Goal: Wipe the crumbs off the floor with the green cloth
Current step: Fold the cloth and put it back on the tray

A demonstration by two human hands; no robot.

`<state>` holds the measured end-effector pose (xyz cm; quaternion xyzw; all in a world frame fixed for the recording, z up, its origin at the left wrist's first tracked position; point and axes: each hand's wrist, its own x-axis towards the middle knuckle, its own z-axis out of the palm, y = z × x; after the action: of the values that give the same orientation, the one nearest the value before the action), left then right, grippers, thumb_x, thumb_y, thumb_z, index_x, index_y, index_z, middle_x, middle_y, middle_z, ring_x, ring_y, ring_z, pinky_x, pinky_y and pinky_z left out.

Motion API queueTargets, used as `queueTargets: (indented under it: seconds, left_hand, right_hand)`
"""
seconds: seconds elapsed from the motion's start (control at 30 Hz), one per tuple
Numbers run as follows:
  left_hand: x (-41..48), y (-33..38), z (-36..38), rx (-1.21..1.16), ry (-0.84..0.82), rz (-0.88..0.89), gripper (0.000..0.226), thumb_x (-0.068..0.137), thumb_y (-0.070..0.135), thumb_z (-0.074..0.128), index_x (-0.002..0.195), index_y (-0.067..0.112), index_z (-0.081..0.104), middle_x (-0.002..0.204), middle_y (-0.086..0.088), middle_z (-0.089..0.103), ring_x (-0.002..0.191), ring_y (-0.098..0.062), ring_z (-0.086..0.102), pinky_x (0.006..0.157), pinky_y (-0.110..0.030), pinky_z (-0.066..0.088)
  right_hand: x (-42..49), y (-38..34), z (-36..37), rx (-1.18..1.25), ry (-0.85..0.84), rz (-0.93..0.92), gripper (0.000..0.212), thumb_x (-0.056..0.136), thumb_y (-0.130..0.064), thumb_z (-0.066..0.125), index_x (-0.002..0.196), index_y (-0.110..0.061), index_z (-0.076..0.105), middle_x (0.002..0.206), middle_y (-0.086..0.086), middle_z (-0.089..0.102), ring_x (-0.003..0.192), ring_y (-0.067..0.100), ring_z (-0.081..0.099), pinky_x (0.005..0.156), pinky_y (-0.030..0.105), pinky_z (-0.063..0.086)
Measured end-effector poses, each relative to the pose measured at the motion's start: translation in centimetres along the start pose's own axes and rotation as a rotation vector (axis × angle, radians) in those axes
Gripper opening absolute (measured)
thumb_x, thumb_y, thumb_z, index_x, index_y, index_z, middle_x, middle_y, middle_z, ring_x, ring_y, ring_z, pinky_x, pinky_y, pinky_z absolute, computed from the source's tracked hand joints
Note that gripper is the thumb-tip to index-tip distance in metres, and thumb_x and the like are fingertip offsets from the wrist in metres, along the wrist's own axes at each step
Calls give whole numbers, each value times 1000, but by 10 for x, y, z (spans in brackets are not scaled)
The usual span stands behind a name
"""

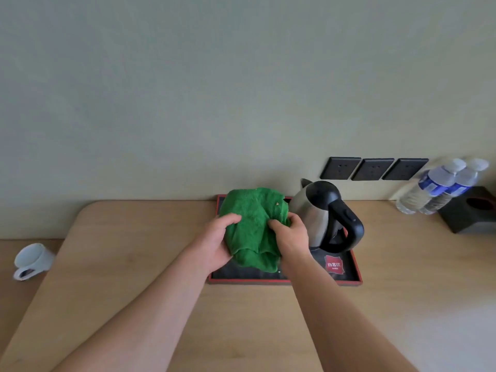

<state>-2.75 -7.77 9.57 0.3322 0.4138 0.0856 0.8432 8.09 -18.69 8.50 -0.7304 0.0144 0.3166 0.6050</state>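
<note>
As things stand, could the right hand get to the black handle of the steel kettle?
Probably yes. The right hand, now gripping the bunched green cloth, sits just beside the stainless steel kettle; its black handle faces outward, unobstructed. It must release the cloth first.

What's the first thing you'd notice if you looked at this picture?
The bright green cloth, bunched up in the middle between the left hand and the right hand, over a dark tray. Just right of it stands a shiny kettle on that tray. Far left, a white cup lies tipped on its side.
</note>
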Motion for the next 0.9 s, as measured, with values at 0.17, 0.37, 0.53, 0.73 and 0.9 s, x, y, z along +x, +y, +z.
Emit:
queueTargets:
  seconds: [0.17,0.37,0.53,0.73,0.9]
  left_hand:
    - [62,-11,-29,67,103,74,51,78,11,68,129,5,65,125,-23,73,110,-38,73,92,-56,60]
    - [93,-37,-28,618,353,301,82,85,10,71,154,22,29,137,-9,60,119,-29,62,93,-35,51]
    - [92,-58,-37,1312,395,646,91,84,24,79,160,20,29,165,-21,24,145,-38,39,108,-46,48]
    - [95,-43,-53,1991,133,632,81,96,50,57,163,25,19,175,-6,-2,160,-35,-5,128,-56,9]
    - [108,-38,-55,2150,3,337,86,102,58,38,162,24,-13,172,-1,-20,158,-26,-20,128,-55,-7]
  right_hand:
    - [40,23,21,-255,104,-132,30,88,-12,63,116,-21,56,106,1,68,103,26,67,91,43,56]
    - [66,54,34,-549,146,-205,53,92,-11,57,143,-19,45,135,12,63,118,36,62,95,40,48]
    - [63,82,34,-1034,82,-516,77,85,-7,49,158,-7,27,166,18,26,146,38,39,118,42,36]
    - [75,80,29,-1380,-253,-660,74,92,-13,44,162,-16,19,172,12,8,159,35,5,128,50,13]
    - [85,80,34,-1524,-407,-437,84,100,-20,46,162,-22,-10,171,7,-20,158,28,-17,129,45,4]
